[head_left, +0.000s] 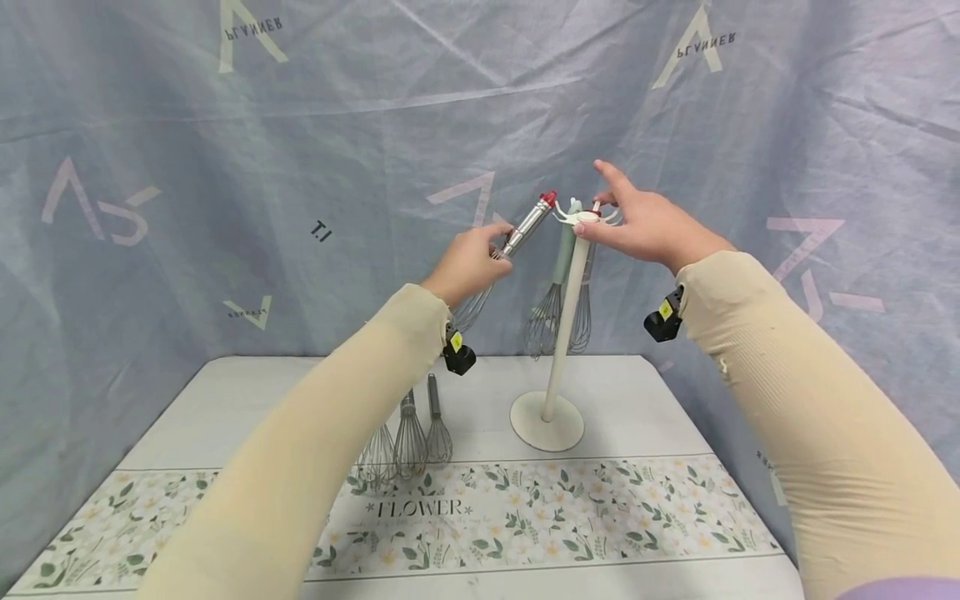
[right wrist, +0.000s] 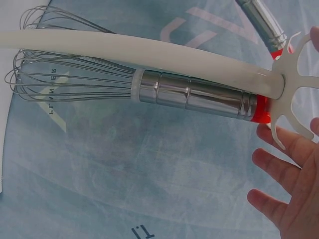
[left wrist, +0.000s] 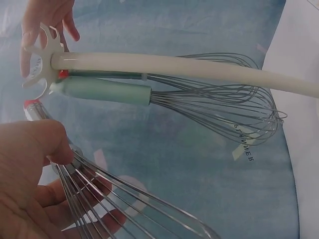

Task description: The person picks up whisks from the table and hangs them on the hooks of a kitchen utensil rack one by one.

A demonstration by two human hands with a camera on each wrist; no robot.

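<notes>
My left hand [head_left: 468, 262] grips a whisk [head_left: 529, 227] with a silver handle and a red end, low on the handle where the wires begin. The whisk tilts, its red end up beside the hooks of a white whisk stand [head_left: 567, 325]. At the stand's top, my right hand [head_left: 647, 223] pinches the hooked hub between thumb and fingers, index finger raised. Two whisks hang from the stand: one with a pale green handle [left wrist: 107, 92], the other with a silver handle and red end [right wrist: 199, 94]. In the right wrist view, spread fingertips [right wrist: 271, 164] show near the hooks.
Several more whisks [head_left: 410, 433] lie on the white table left of the stand's round base [head_left: 547, 422], partly hidden by the left sleeve. A floral strip [head_left: 555, 517] crosses the table's front. Blue-grey cloth [head_left: 360, 150] hangs close behind and at both sides.
</notes>
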